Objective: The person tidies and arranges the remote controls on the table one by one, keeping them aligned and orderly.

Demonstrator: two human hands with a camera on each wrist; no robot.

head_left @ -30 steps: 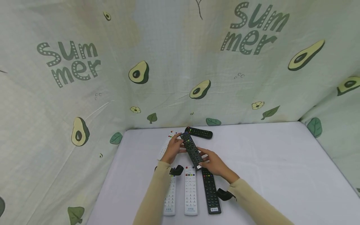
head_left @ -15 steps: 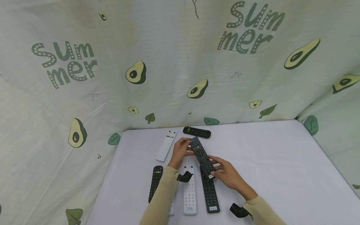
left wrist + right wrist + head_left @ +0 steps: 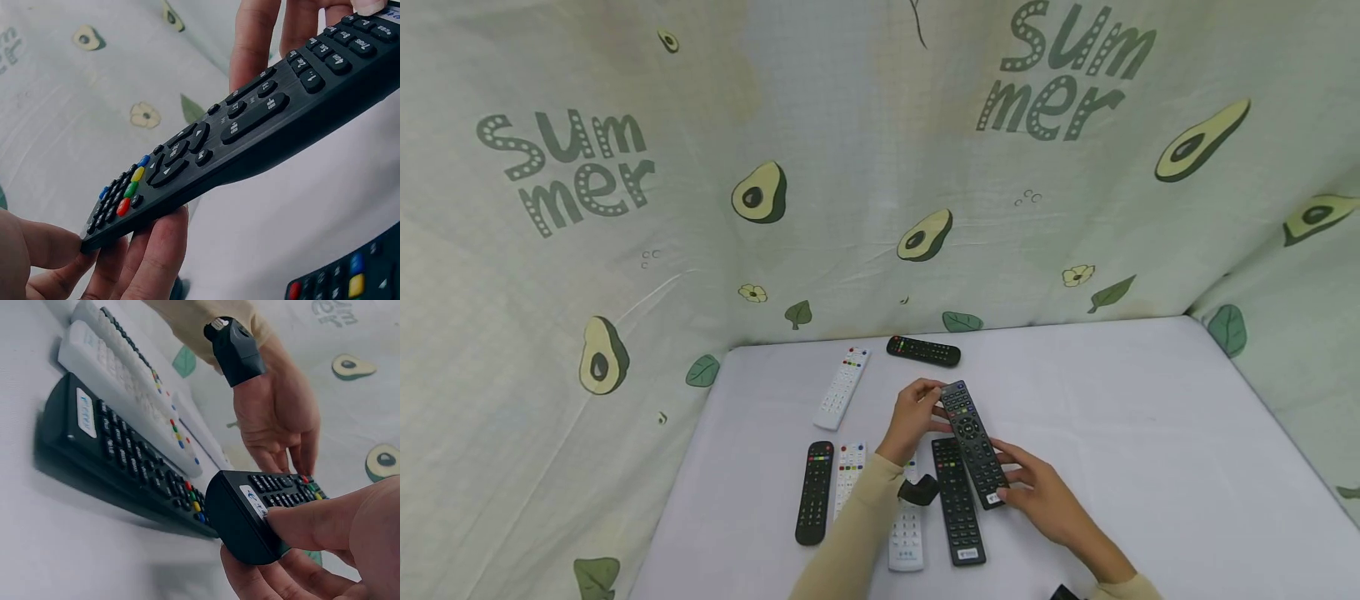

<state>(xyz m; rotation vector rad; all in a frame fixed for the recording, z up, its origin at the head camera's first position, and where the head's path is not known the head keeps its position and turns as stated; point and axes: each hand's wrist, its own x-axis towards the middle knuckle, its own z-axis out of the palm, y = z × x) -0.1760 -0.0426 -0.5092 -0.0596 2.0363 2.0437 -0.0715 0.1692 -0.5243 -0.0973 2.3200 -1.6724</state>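
A black remote control with coloured buttons and a white label is held tilted above the table by both hands. My left hand pinches its far end, thumb on top and fingers beneath, as the left wrist view shows on the remote control. At the labelled near end, my right hand grips it, with the thumb on the top face by the label. Just left of it, a second labelled black remote lies on the table.
Left of that lie a white remote, another white remote partly behind the left sleeve, and a black remote. Farther back are a white remote and a black remote. A patterned curtain hangs behind the table.
Both hands have carried the black remote control to the right and nearer to me, from beside the back remotes to the right end of the row. The remotes on the table stay put.
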